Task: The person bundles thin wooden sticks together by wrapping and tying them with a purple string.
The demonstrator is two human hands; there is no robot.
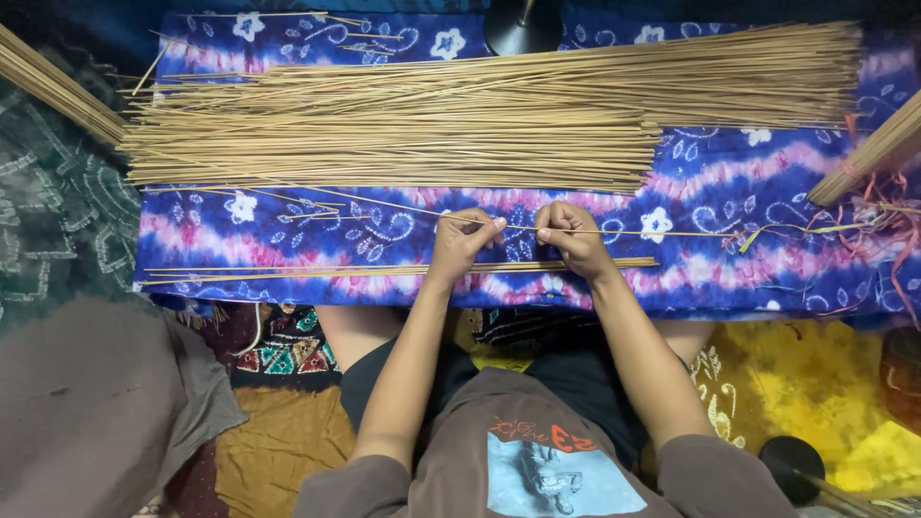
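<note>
A blue, pink and white tie-dye cloth [700, 182] covers the work surface. On it lies a broad, flat heap of thin, straw-coloured bamboo sticks [403, 125]; a smaller row [384, 271] lies at the near edge. Left hand [460, 245] and right hand [572, 235], knuckles up, fingers curled, together pinch one thin stick [652, 232], held level between heap and row.

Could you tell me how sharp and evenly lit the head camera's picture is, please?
Head view: the left hand, the right hand and the thin stick they pinch are sharp; the pile of sticks on the blue patterned cloth is brightly, evenly lit without glare; the top corners fall into dark shadow; straight sticks bow slightly near the edges.
</note>
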